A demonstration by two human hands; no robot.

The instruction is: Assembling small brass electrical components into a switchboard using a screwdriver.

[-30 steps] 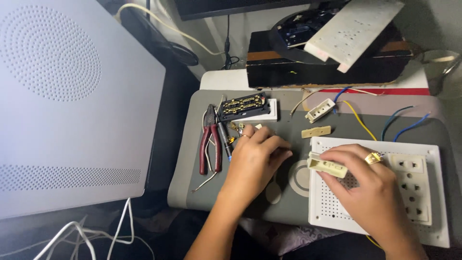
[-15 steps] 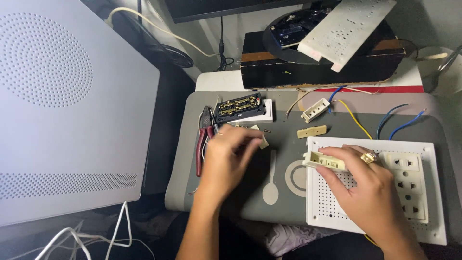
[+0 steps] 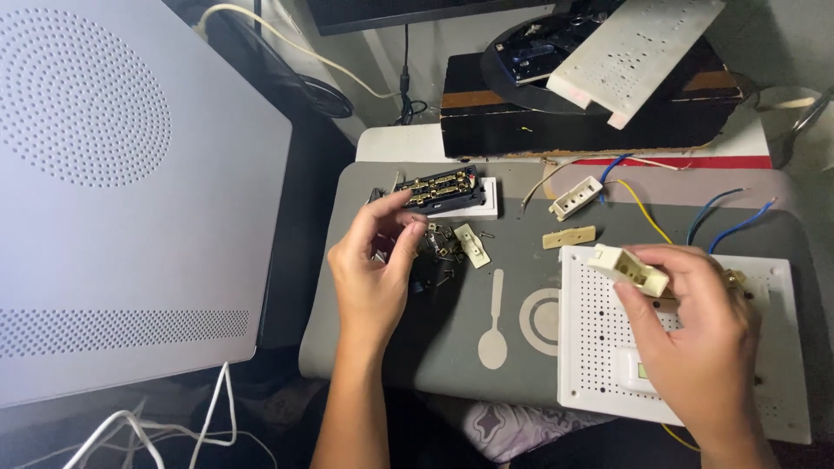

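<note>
Cream plastic socket piece (image 3: 629, 268) sat pinched in the right hand (image 3: 695, 334) above the white perforated board (image 3: 599, 347); the left hand (image 3: 375, 269), fingers curled, picked among small screws (image 3: 441, 243) on the grey surface (image 3: 452, 339).

head view | worn overhead | faces down, close | grey mat (image 3: 452, 347)

left hand (image 3: 373, 269): fingers pinched | right hand (image 3: 699, 334): fingers curled, gripping
</note>
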